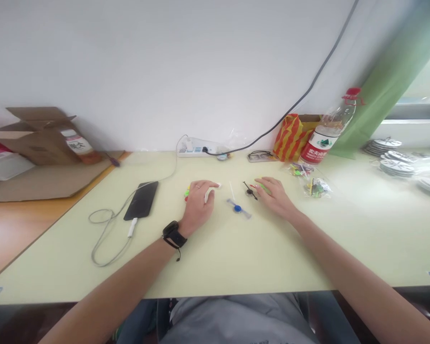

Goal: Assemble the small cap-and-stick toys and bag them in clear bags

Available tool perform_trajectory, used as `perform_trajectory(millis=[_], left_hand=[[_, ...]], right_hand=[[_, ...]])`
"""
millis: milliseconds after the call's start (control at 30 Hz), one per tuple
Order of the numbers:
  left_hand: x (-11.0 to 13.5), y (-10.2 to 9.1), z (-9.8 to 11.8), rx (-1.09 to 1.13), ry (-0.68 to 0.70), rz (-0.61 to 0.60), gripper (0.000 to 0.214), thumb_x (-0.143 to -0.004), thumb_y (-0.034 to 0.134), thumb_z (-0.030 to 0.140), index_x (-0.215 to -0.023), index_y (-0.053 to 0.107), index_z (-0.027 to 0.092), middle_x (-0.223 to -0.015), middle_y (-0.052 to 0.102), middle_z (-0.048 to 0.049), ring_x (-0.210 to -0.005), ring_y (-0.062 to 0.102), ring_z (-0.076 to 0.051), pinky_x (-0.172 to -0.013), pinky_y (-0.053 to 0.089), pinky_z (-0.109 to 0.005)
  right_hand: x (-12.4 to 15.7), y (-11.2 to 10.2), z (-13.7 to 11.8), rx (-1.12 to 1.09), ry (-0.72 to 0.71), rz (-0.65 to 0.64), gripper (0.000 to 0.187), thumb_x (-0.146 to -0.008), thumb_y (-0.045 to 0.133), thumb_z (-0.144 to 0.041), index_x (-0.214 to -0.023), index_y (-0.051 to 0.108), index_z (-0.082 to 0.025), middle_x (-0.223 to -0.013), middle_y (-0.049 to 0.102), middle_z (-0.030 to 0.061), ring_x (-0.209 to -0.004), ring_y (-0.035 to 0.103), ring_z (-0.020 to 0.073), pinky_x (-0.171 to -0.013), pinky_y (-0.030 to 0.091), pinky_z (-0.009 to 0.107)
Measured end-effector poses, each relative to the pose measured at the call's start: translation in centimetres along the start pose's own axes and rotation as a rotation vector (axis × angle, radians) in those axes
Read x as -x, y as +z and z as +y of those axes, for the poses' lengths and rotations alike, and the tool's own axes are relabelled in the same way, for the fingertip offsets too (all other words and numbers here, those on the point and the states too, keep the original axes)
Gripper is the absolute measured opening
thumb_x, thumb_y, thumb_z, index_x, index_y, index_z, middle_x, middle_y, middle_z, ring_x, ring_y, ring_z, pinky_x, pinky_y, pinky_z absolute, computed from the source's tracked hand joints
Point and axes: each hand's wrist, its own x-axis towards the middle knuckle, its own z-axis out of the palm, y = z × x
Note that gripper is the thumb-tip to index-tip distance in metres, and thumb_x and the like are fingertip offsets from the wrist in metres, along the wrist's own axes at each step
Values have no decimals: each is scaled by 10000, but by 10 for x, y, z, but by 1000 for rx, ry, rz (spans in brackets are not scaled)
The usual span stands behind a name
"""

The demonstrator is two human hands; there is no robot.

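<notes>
My left hand point(199, 200), with a black watch on its wrist, rests on the pale green table point(215, 258). Its fingers are curled over a small white piece, with green and red bits showing at its left side. My right hand point(275, 196) lies palm down to the right, fingers covering a green piece. Just left of that hand lie black clock hands point(250, 190). Between the two hands are a thin white stick point(231, 190) and a translucent strip with a blue hub point(238, 209).
A black phone point(142, 200) on a grey cable lies to the left. Along the wall stand a power strip point(197, 149), glasses point(260, 155), a striped bag point(292, 137) and a water bottle point(327, 129). Small bags of parts point(313, 184) lie right of my hand, stacked discs point(392, 157) farther right.
</notes>
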Motion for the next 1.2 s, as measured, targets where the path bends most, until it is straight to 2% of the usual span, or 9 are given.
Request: perform_trajectory(millis=[167,300,400,500,600,767,967,1067,1200], left_hand=[[2,1,1,20,4,-34,298,-988,481,116,-1123,706,258,-1173,721,-27,-1198,536,-254,-1064,441,-447],[4,2,1,25,-17,-33,307,-984,482,107,-1107,717,262,-1170,718,-25,-1187,535,-253,-1058,440,-450],[5,3,2,33,-25,-39,301,-985,487,108,-1100,716,265,-1160,716,-19,-1188,534,-246,-1075,427,-448],[7,3,4,34,-19,-61,301,-986,484,108,-1093,716,269,-1151,716,-16,-1184,537,-244,-1073,424,-443],[7,4,5,22,-16,-75,306,-989,476,109,-1088,715,271,-1148,716,-15,-1177,539,-247,-1063,428,-446],[7,3,5,-60,25,-93,300,-1000,465,133,-1142,697,262,-1205,710,-31,-1196,535,-257,-1079,434,-463],[8,4,0,-312,111,-199,418,-1032,463,225,-1437,563,248,-1545,537,-53,-1359,414,-343,-1152,374,-566],[9,6,-4,-369,130,-264,454,-1054,445,292,-1501,506,244,-1612,466,-55,-1435,346,-386,-1170,344,-611],[11,9,-8,-375,129,-366,491,-1071,417,374,-1537,471,229,-1617,461,-77,-1485,304,-410,-1189,327,-635]], right_hand=[[2,7,2,19,-49,-73,501,-1056,384,-543,-1315,709,-262,-1408,616,138,-1427,437,327,-1177,367,556],[5,5,-3,26,-90,-10,455,-1058,415,-496,-1320,703,-261,-1497,540,142,-1466,382,342,-1177,372,595],[8,1,-17,-32,-230,26,379,-1057,453,-420,-1294,705,-265,-1430,605,125,-1424,438,319,-1172,405,571],[13,-2,-36,-89,-389,-15,306,-1051,487,-333,-1245,715,-272,-1288,704,87,-1349,517,293,-1172,422,542],[19,-2,-51,-77,-452,-74,261,-1021,558,-316,-1217,727,-279,-1277,715,74,-1327,538,299,-1151,445,539],[25,-3,-61,-48,-479,-152,233,-987,621,-308,-1175,758,-296,-1306,693,73,-1324,538,297,-1132,462,526],[25,-6,-64,-26,-491,-195,216,-980,628,-294,-1141,771,-291,-1291,686,79,-1279,559,292,-1162,423,550],[24,-5,-60,2,-449,-199,210,-973,636,-287,-1127,778,-291,-1291,681,83,-1301,539,307,-1144,442,554],[24,-3,-56,0,-416,-148,220,-963,652,-279,-1143,778,-292,-1255,695,93,-1286,552,315,-1084,497,545]])
